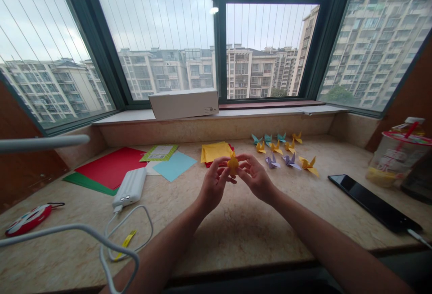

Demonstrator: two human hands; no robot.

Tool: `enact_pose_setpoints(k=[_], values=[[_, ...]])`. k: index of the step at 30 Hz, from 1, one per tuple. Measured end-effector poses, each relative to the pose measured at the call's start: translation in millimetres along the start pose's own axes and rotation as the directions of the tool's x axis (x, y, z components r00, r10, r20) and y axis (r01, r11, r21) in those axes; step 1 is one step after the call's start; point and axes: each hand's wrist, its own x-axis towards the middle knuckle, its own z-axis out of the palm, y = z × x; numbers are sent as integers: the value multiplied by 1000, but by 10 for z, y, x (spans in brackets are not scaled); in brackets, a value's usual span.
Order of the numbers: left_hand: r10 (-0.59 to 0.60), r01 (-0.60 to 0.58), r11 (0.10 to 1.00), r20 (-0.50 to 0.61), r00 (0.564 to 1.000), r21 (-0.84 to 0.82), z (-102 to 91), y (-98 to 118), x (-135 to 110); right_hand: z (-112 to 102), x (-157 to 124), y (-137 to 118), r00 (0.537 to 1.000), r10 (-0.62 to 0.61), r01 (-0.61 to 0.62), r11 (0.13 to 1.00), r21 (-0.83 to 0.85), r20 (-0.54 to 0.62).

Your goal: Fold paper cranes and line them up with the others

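Note:
Between my two hands is a small folded piece of yellow origami paper point(232, 164), raised above the stone counter. My left hand point(215, 180) pinches its left side with the fingertips. On the opposite side, the thumb and fingers of my right hand point(254, 178) grip it too. Its exact folded shape is partly covered by my fingers. Just behind lies a stack of yellow paper point(213, 151) with red sheets under it. To the right stand several folded paper cranes in rows: teal point(268, 139), yellow point(276, 148) and purple ones point(290, 161), with a larger yellow crane point(309, 165) at the front.
Left of my hands are a light blue sheet point(174, 166), red paper point(111, 167), green paper point(87, 183), a white power bank point(130, 187) with its cable and a red-and-white cutter point(29, 219). A black phone point(373, 201) and a plastic cup point(393, 159) are at right.

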Motion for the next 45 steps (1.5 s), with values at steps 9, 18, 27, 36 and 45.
enact_pose_setpoints(k=[9,18,27,36,45], values=[[5,-5,1000,5,1000,17,-3,-2,10,2,-2,-6,996,87,-86,996,-25,32],[11,-9,999,40,999,-52,15,17,10,22,-4,75,992,101,-120,949,293,80],[-29,27,988,-5,1000,-149,21,137,34,-34,37,90,996,86,-90,896,435,29],[-16,9,996,-76,997,-94,-17,115,48,32,1,0,991,91,-125,899,419,101],[-3,3,1000,-51,999,-12,-18,141,11,-20,5,-29,998,6,-22,964,267,63]])
